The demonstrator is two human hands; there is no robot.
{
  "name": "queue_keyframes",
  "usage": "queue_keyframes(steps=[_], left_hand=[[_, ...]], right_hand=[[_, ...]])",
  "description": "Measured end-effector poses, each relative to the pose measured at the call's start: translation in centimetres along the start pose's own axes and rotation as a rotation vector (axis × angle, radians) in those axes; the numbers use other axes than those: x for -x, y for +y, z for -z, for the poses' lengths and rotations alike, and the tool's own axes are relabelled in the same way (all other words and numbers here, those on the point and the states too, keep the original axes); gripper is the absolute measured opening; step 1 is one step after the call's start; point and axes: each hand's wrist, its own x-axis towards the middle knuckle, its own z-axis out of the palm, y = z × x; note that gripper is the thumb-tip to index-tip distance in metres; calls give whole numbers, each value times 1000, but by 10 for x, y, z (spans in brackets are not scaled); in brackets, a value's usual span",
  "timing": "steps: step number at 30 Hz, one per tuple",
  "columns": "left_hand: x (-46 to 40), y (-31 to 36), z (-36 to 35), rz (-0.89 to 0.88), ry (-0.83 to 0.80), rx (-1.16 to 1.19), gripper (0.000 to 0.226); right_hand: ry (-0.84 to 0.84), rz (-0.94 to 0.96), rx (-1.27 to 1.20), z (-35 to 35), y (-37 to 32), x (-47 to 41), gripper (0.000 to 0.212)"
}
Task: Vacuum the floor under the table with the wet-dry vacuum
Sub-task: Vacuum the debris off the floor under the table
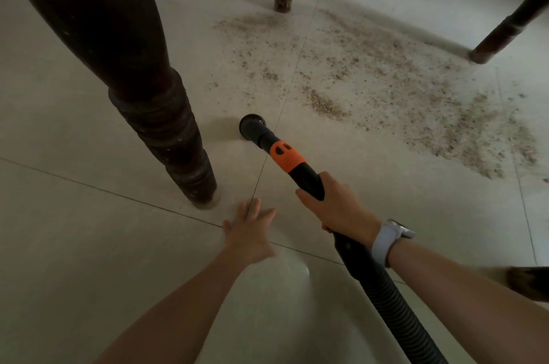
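Black plastic fills the right hand (338,209), its fingers (309,200) wrapped tight around the vacuum hose (386,298); the left hand (249,233) hovers spread and empty above the floor (89,244). The nozzle (252,127) sits on clean tile beside a table leg (154,114). Most of the grit (401,87) beyond it seems not yet vacuumed.

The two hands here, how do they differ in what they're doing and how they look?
The right hand is closed around the black vacuum wand, just behind its orange collar; the left hand holds nothing. The left hand's fingers are spread open over the tile floor, and it looks motion-blurred; the right looks sharp. The right wrist wears a pale watch; the left wrist is bare. Both forearms are bare and reach forward.
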Motion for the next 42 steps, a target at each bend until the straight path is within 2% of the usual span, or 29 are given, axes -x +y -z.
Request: queue_keyframes(steps=[2,4,6,7,9,12,16,22,25,31,38,42], left_hand=[[2,6,17,74,151,468,49],[8,15,35,248,227,1066,41],[7,21,51,290,91,1489,45],[6,24,57,265,17,1610,44],[5,33,67,184,-56,1629,41],[4,44,70,154,-7,1543,32],[4,48,65,167,49,1607,31],[0,54,81,181,183,1829,29],[-1,49,89,194,236,1946,23],[0,58,86,154,267,1930,25],[-7,89,77,152,135,1804,51],[-12,100,86,108,103,1787,42]], right_hand=[[-18,-3,10,-3,3,0,30],[-35,-7,17,-6,5,0,31],[-47,-11,11,-8,6,1,32],[-62,-12,-2,-10,6,2,32],[-112,-19,-41,-13,7,8,30],[-158,-37,-100,-14,15,22,26],[-158,-32,57,-13,42,44,28],[-121,-5,-167,-19,59,61,47],[-111,5,-117,-32,66,68,56],[-12,52,-156,-48,57,71,47],[73,-20,-139,-34,71,79,44],[95,-45,-230,-31,68,69,42]])
